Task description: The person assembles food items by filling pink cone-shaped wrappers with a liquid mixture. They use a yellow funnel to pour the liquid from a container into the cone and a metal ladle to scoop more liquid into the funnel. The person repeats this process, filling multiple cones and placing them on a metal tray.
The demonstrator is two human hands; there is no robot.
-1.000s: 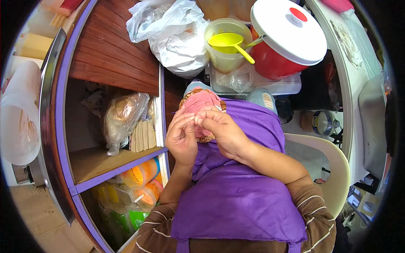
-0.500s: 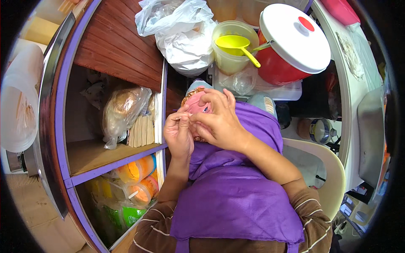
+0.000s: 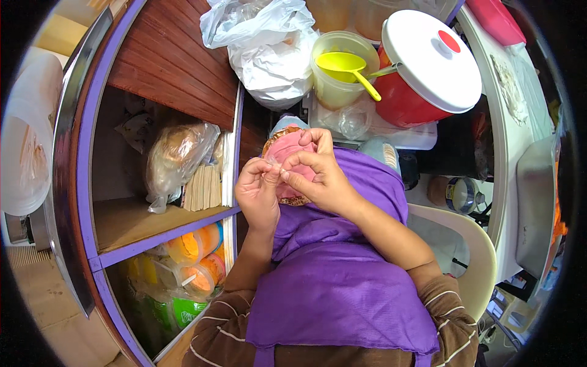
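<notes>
Seen from the head camera, a person in a purple apron [image 3: 342,300] pinches a small clear scrap [image 3: 274,164] between the closed thumb and fingertips of the left hand [image 3: 258,188] and right hand [image 3: 319,174], the right's outer fingers loosely curled. The scrap sits above a pink cloth [image 3: 286,147] on the lap.

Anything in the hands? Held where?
A small clear piece, apparently thin film, pinched by the left hand and right hand. Which part of it they grip is too small to tell.
</notes>
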